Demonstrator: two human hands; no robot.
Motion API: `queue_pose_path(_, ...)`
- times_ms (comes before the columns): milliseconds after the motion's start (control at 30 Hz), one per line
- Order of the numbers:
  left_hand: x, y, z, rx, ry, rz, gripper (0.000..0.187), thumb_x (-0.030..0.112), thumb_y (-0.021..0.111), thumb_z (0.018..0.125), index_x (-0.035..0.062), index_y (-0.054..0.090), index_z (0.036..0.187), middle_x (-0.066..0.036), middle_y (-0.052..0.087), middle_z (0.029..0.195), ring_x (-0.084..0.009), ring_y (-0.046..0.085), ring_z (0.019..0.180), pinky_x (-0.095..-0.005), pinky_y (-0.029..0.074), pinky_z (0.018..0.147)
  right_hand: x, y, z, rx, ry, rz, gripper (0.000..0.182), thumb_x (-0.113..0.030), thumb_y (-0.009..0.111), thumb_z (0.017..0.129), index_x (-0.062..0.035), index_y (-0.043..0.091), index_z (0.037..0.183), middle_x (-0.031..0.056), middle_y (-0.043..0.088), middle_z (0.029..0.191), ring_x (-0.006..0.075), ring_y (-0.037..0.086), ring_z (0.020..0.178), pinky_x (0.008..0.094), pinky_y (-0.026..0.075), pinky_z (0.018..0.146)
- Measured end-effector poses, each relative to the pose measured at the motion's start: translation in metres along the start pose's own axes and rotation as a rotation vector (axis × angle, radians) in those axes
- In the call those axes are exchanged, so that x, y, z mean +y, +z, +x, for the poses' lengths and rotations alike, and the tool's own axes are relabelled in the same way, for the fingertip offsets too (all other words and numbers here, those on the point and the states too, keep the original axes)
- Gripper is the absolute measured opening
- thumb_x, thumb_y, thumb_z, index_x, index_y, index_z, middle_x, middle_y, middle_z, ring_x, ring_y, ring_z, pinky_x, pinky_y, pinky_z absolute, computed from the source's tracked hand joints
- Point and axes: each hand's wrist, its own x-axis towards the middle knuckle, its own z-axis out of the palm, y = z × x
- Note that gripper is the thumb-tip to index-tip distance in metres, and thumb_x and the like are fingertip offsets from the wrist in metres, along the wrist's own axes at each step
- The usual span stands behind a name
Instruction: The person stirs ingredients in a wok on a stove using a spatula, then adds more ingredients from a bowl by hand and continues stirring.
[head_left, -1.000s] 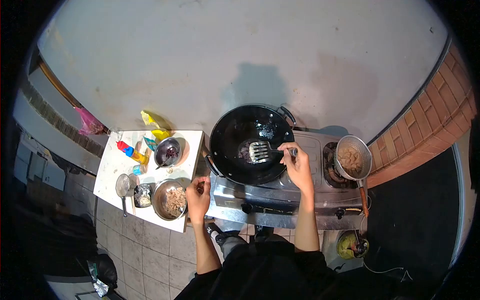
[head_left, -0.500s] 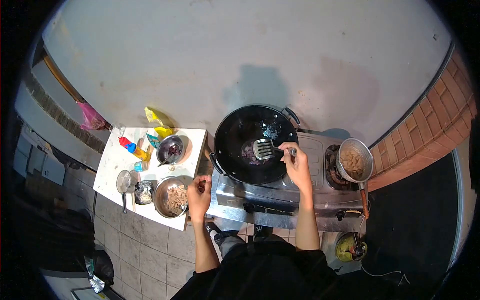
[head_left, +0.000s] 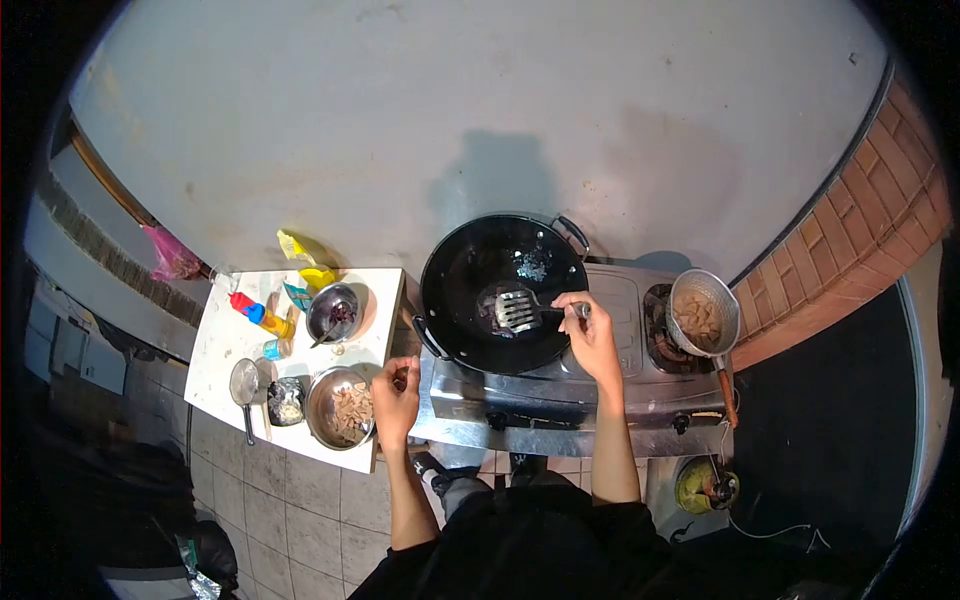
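Pieces (head_left: 487, 312) apparently being stirred in wok (head_left: 455, 270), frame centre. Spatula (head_left: 517, 311) clamped in right hand (head_left: 594, 340). Left hand (head_left: 396, 398) curled, centre-left; grip can't be told. Low, flat blade probably needed next.

A white-topped desk (head_left: 220, 345) carries a shiny steel bowl (head_left: 320, 410), a smaller round metal bowl (head_left: 319, 320) and a yellow plastic bottle with a blue cap (head_left: 276, 324); on the silvery steel stove (head_left: 622, 300) beside it sit a round black two-handled wok (head_left: 468, 262) and a grey metal pan with a brown handle (head_left: 731, 325)
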Motion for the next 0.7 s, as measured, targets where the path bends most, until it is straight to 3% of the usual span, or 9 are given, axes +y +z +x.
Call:
queue_pose_path(300,-0.003,0.005,0.0,0.014,0.04,-0.011,0.025,0.02,0.066,0.093,-0.0042,0.067,0.092,-0.003,0.055,0.061,-0.0082,0.046,0.057,-0.0264,0.039,0.053,0.0,0.0,-0.003,-0.036,-0.012,0.052,0.008,0.001,0.051,0.097,0.0001,0.058,0.099,0.0028,0.063,0.097,0.0059,0.053,0.071,0.0221,0.045,0.065)
queue_pose_path(700,-0.005,0.011,-0.003,-0.01,0.041,-0.048,0.022,0.017,0.067,0.093,-0.0043,0.067,0.09,-0.002,0.056,0.06,-0.0065,0.046,0.056,-0.0253,0.039,0.052,-0.01,0.003,-0.005,-0.086,-0.014,0.054,0.009,0.003,0.052,0.096,0.0017,0.059,0.1,0.0006,0.057,0.087,0.004,0.047,0.07,0.0205,0.041,0.065)
